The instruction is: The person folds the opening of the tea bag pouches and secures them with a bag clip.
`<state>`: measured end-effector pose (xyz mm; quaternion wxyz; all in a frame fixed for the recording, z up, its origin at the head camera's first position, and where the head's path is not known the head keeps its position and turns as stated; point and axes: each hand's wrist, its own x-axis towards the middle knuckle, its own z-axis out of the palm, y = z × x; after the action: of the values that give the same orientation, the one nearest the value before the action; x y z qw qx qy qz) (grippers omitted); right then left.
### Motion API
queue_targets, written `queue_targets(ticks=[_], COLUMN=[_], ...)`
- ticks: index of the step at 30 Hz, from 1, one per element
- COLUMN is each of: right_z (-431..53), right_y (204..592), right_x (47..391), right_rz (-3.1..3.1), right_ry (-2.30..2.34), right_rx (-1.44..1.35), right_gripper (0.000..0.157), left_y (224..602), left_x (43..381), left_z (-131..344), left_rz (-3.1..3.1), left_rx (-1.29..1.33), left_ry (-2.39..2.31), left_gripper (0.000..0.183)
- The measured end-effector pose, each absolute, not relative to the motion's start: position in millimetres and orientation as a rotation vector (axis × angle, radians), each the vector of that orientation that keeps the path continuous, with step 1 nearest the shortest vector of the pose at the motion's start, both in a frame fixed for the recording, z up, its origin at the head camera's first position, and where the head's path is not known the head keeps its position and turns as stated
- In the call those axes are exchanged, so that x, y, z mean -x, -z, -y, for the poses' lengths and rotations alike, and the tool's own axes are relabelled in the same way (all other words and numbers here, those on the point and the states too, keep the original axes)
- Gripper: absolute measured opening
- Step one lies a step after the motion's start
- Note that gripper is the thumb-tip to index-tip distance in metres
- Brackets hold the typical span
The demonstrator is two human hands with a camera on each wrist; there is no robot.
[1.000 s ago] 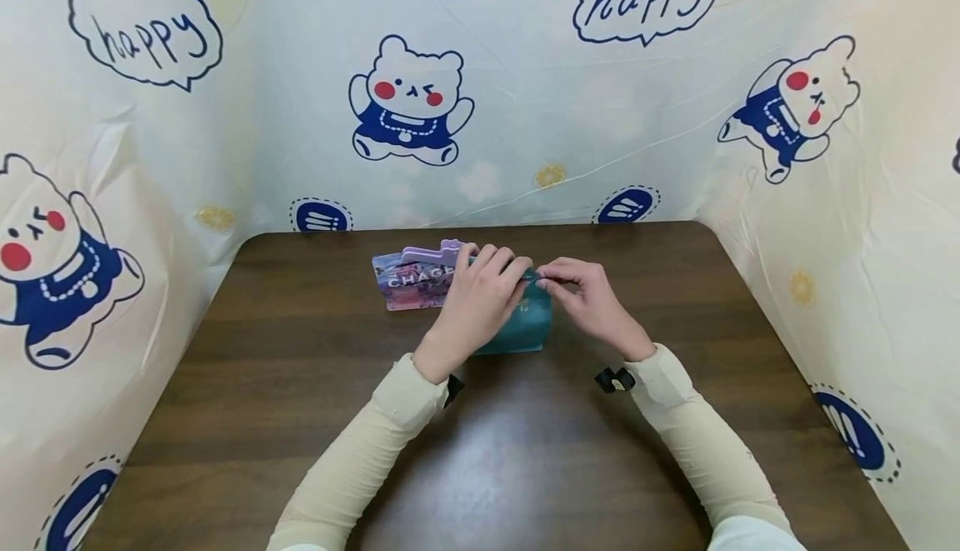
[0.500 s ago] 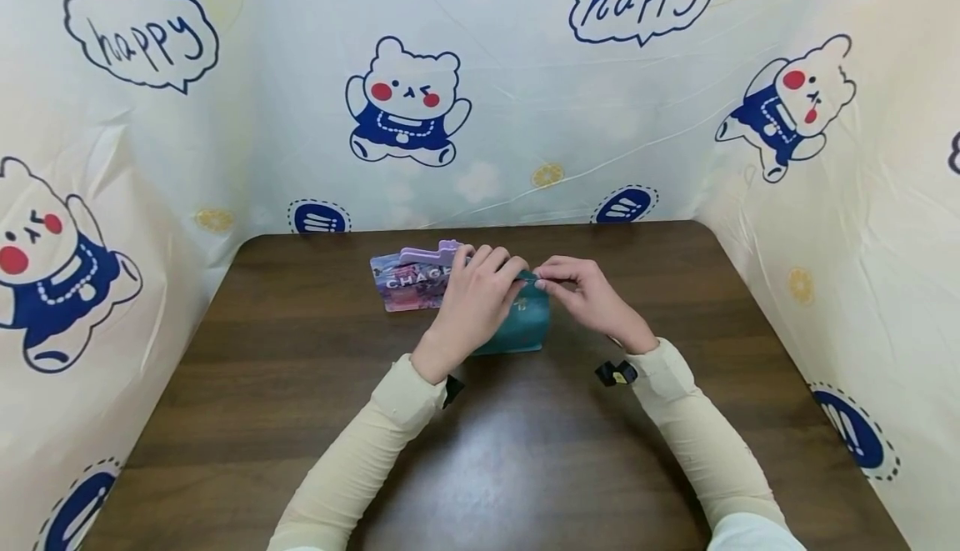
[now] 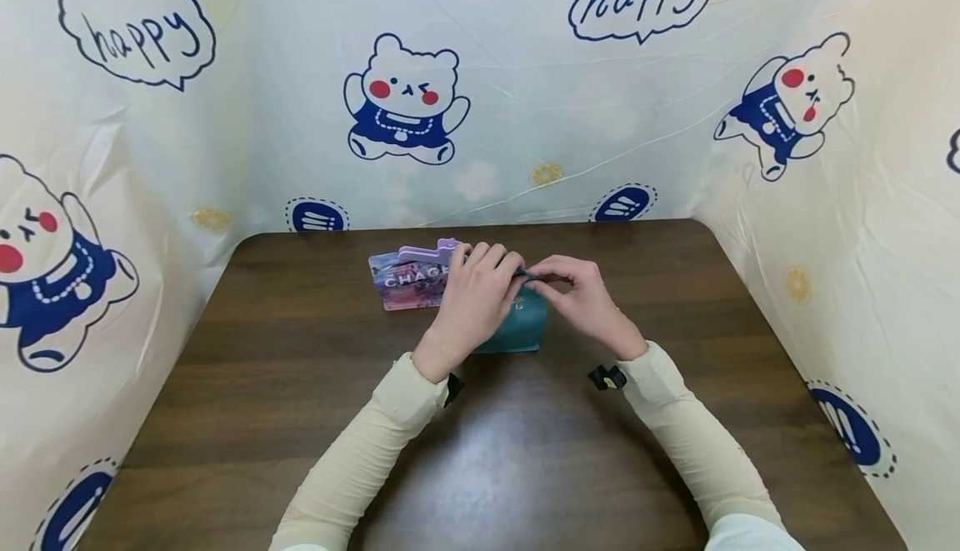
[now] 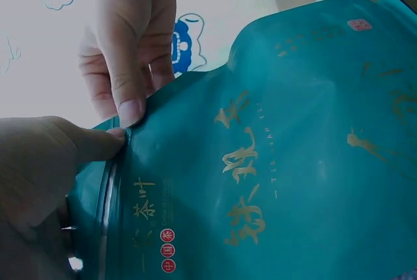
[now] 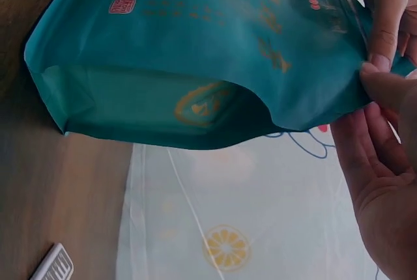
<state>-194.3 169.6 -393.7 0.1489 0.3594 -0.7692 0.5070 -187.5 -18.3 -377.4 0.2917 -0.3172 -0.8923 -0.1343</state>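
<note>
A dark brown, wood-grained counter (image 3: pixel 247 401) with rounded far corners is bordered by pale printed cloth (image 3: pixel 525 117), which hangs behind the counter and along its left and right sides. Blue-clad bears (image 3: pixel 405 122) and "happy" speech bubbles (image 3: pixel 138 34) decorate the cloth (creased left of the counter), with yellow citrus slices (image 3: pixel 546 174) near the counter's far edge. A whitish glare (image 3: pixel 476 468) lies on the counter's near middle.

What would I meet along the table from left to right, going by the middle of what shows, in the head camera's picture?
Pink-and-blue printed item → left hand → green bag, the part that shows → right hand.
</note>
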Motion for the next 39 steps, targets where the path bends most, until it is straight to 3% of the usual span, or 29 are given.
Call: queue_targets(ticks=[17,27,39], right_z=[-169.3,-173.6,-176.7], right_y=[385.3,389.6,392.2], right_x=[198.6,201.9,202.5], right_rz=[2.222,2.262,2.166], right_ry=[-1.480,-1.566,-1.418], right_rx=[-1.111,-0.963,-1.093], right_gripper=[0.015,0.011,0.013], left_y=[379.9,376.5,379.3], left_x=[189.4,188.0,191.3], left_z=[21.1,23.4,21.7], left_rz=[2.404,2.407,2.333], left_rx=[0.884,0.910,0.975], left_ry=[0.368,0.396,0.536], left_gripper=[0.022,0.021,0.018])
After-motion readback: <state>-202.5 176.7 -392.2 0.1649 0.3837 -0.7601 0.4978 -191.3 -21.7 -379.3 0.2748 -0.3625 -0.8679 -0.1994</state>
